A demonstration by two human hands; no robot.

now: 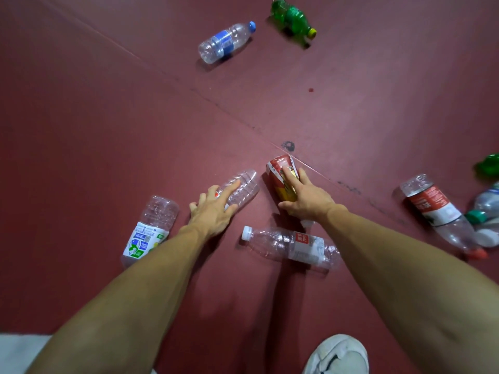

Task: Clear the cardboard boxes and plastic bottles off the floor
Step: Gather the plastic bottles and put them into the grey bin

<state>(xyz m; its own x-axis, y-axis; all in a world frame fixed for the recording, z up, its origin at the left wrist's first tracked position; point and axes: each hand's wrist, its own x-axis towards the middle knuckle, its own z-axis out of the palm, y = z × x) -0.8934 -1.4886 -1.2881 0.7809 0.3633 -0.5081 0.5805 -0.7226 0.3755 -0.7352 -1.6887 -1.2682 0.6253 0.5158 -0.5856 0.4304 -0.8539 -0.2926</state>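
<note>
Floor (108,117): wide and open on the far left; loose bottles (291,244) crowd the near and right side.
Ribbed bottle (245,184): lying centre, likely empty, light, crushable, prone to roll; take mid-body.
Carton (278,164): lying just right of it, light, dented, soft; grip across its sides.
Left hand (213,214): fingers wrapping the ribbed bottle.
Right hand (307,201): thumb and fingers clasp the carton.

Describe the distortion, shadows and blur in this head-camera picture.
Head view: wide-angle stretch enlarges the forearms near the bottom edge; soft shadows lie on the dark red floor under them; the clear red-labelled plastic bottle at the right edge looks smeared.
</note>
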